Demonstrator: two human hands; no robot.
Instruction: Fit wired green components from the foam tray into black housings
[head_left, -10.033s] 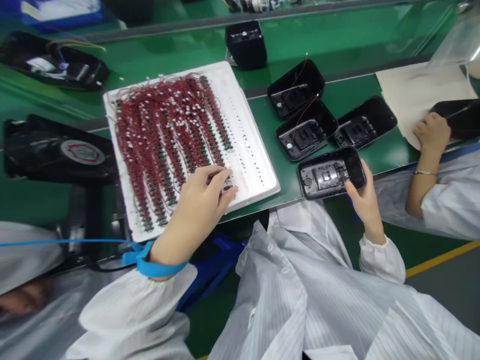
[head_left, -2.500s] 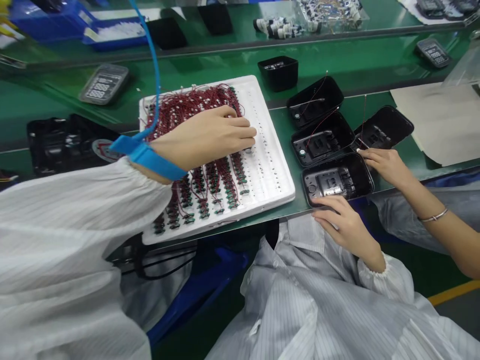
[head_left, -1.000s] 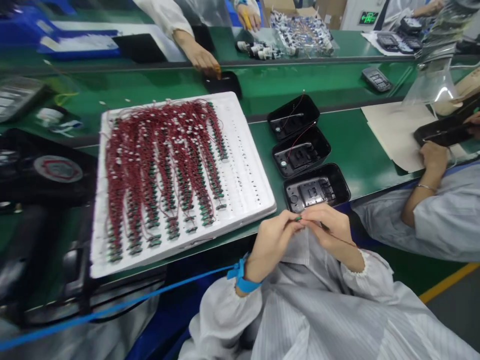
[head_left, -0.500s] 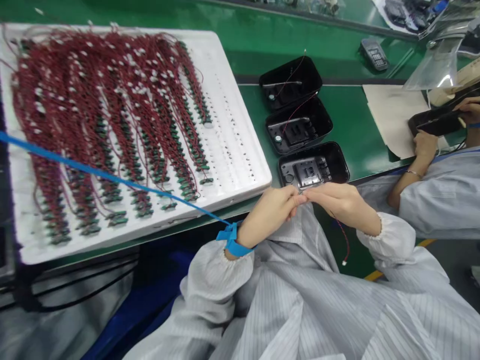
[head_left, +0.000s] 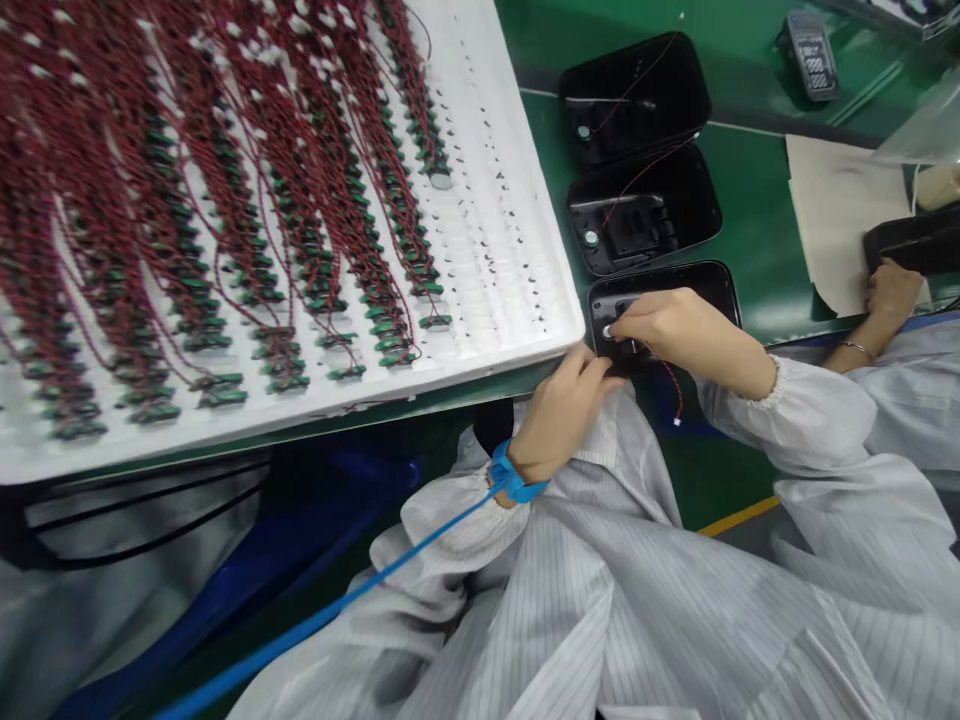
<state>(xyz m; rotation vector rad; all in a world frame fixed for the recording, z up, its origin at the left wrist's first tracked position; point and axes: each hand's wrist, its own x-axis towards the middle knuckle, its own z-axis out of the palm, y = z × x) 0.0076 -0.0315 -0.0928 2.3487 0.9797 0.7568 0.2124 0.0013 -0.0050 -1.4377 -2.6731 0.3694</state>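
Note:
My right hand (head_left: 675, 335) reaches into the nearest black housing (head_left: 716, 285), its fingertips pinching a small round part (head_left: 607, 331) at the housing's left end. A twisted red wire (head_left: 675, 390) with a white connector hangs below that hand. My left hand (head_left: 566, 410), wearing a blue wrist strap, rests at the housing's lower left corner with fingers bent; whether it holds anything is hidden. Behind lie a second black housing (head_left: 694, 205) and a third (head_left: 690, 85), each with a round part and a thin red wire.
On the left, a white foam tray (head_left: 502, 290) carries rows of small green boards with red wires (head_left: 300, 200). A handheld device (head_left: 811, 60) and a beige sheet (head_left: 825, 210) lie on the green table at right. Another person's hand (head_left: 894, 290) touches a dark part.
My right hand has moved from beside my left hand into the nearest housing, carrying the wired part. My hands have separated. The camera view has shifted.

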